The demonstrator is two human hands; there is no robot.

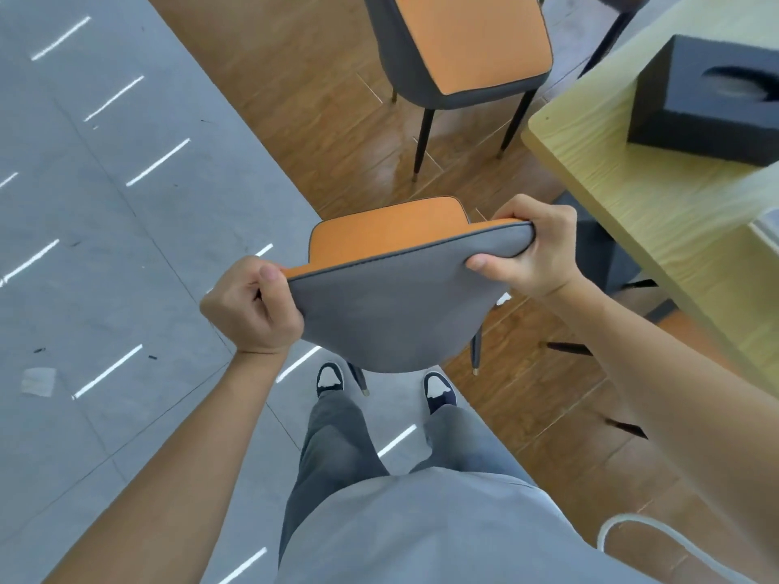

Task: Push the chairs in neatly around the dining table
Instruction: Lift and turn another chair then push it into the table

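While the grey floor (105, 246) fills the left, the near chair (392, 314) at centre is gripped at its backrest's left corner by the left hand (253, 309), fingers curled round the edge. Its right corner is clamped by the right hand (535, 250). A second chair (459, 48) stands far, apart from the table (657, 204) at right, where a black box (708, 103) rests.

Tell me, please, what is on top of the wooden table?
On the table stands a black box with an oval opening on top; what the opening holds is too blurred to tell. A pale thing at the frame's right edge is unclear. The rest of the tabletop is out of frame.
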